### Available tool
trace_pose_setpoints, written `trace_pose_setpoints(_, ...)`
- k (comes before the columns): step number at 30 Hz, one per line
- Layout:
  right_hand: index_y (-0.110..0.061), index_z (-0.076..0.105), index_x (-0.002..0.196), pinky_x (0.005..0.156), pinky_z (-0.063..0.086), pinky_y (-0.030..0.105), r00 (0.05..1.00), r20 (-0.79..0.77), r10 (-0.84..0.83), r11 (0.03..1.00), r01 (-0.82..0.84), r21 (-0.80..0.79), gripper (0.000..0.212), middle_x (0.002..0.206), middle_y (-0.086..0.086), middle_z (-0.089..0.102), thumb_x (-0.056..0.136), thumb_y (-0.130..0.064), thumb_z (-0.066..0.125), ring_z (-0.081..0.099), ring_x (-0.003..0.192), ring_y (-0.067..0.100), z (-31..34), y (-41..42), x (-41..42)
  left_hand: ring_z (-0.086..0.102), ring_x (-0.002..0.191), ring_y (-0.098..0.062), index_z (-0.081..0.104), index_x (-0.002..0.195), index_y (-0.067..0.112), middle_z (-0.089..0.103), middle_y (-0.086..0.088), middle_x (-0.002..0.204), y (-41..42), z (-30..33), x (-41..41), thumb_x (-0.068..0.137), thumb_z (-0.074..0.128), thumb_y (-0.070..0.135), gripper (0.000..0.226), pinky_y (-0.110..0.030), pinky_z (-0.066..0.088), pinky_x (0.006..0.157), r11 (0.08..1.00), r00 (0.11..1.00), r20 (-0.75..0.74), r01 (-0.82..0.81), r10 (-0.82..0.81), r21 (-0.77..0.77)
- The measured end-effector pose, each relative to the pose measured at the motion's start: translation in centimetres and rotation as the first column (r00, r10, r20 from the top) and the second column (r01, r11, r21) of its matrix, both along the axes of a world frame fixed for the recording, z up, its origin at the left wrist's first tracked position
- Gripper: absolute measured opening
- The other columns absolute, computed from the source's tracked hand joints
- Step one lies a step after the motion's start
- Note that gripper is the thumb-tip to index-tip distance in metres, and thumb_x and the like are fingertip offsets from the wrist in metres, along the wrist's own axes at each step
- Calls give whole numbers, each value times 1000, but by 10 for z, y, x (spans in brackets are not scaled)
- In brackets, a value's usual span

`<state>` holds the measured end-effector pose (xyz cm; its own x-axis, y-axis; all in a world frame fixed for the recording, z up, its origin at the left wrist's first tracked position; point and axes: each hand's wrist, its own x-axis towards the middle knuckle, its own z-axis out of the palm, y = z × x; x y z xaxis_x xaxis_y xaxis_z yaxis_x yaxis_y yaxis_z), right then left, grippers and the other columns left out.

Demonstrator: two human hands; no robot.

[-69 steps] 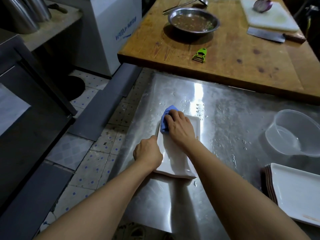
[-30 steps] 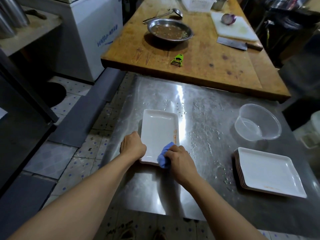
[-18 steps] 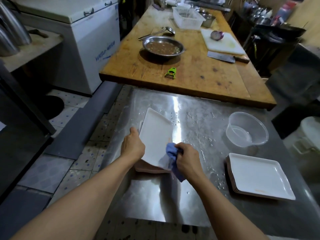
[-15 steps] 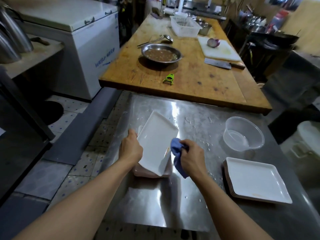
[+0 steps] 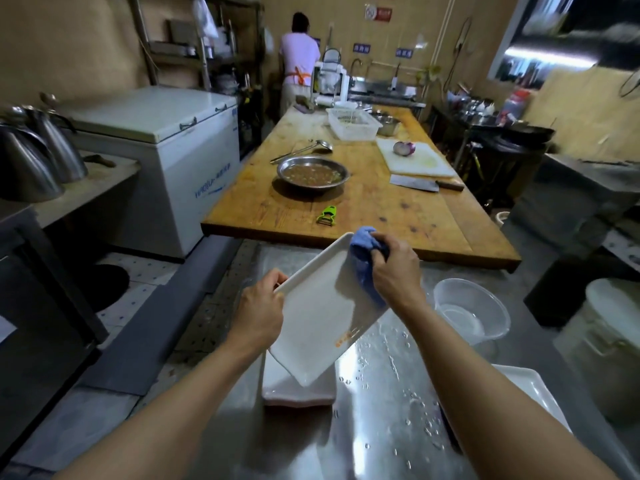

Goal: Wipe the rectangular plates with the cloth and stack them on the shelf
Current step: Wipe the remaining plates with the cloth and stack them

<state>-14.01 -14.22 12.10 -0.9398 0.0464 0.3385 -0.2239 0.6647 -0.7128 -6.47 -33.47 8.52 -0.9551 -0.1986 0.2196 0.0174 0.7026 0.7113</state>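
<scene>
Plate [image 5: 318,320] tilts in the air above the steel table [image 5: 388,427], lifted clear of another plate [image 5: 298,389] lying flat beneath it; my left hand [image 5: 258,315] grips its left edge, fingers curled around the rim; my right hand [image 5: 393,268] bunches the blue cloth [image 5: 362,258] against its upper right edge; more white plates [image 5: 530,389] sit stacked at my right, near a clear plastic bowl [image 5: 471,310].

Rectangular plates: one held [image 5: 322,317], one beneath it on the steel table [image 5: 298,393], a stack [image 5: 533,393] at right, count unclear; cloth [image 5: 363,258]: one; plastic bowl [image 5: 471,306]: one; peeler [image 5: 327,216]: one; cleaver [image 5: 426,183]: one; kettles [image 5: 38,157]: two.
</scene>
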Motion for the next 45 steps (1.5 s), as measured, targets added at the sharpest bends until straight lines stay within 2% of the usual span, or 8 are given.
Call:
trace_pose_setpoints(4,-19,61,112,78,34,25,979,38,199,976,-202,87,26,97,-4,55,87,-12,58,49,92,13,18,7,-6,58,68,-17,51,86,20,60,-2,77,-1,11,3,92,49,13,9,-30,42,53,998,996,-63,62,-64,-26)
trace_pose_setpoints(10,-11,64,94,71,44,35,977,66,202,972,-209,106,10,86,6,61,87,-16,59,55,81,22,25,21,0,58,67,-18,53,80,21,61,-1,72,5,12,1,89,54,15,10,-31,44,54,999,994,-102,34,-30,41)
trace_pose_setpoints(13,-12,65,91,66,44,32,978,108,179,979,-188,82,10,84,6,63,88,-18,59,55,77,20,18,31,5,56,62,-10,54,78,19,61,1,72,10,5,1,88,55,14,11,-15,37,45,994,997,-72,-10,18,109)
trace_pose_setpoints(22,-21,58,72,71,45,34,977,204,-56,904,137,-406,14,75,5,62,83,-12,59,55,74,20,-8,41,18,61,69,-23,57,81,17,66,-5,77,33,-7,-1,86,52,10,10,-33,47,57,899,982,51,-189,184,394)
trace_pose_setpoints(25,-15,57,80,73,47,37,961,226,-160,824,256,-506,2,77,6,60,82,-14,58,54,75,23,-9,32,22,60,71,-26,55,77,18,65,-8,78,52,-14,0,87,51,8,14,-39,51,60,824,967,98,-250,233,508)
trace_pose_setpoints(38,-4,56,92,71,49,36,952,296,-81,912,191,-363,12,85,14,62,81,-7,57,59,79,27,-24,22,80,53,66,-11,53,98,16,58,1,82,89,-10,-21,91,47,5,14,-23,45,55,383,876,342,-461,340,800)
trace_pose_setpoints(42,-3,56,84,60,41,30,954,181,-241,918,284,-276,6,72,6,55,79,-3,58,53,69,23,-24,31,79,56,81,-16,50,128,12,59,-4,107,93,-3,-15,94,49,13,34,-29,46,73,495,905,420,-394,65,774)
trace_pose_setpoints(45,-5,53,79,56,34,32,953,-23,-301,945,295,-140,9,65,3,51,76,0,60,48,61,24,-25,40,79,46,122,-24,25,146,14,38,-5,144,95,9,-13,93,55,31,63,-28,31,86,659,901,433,-333,12,675)
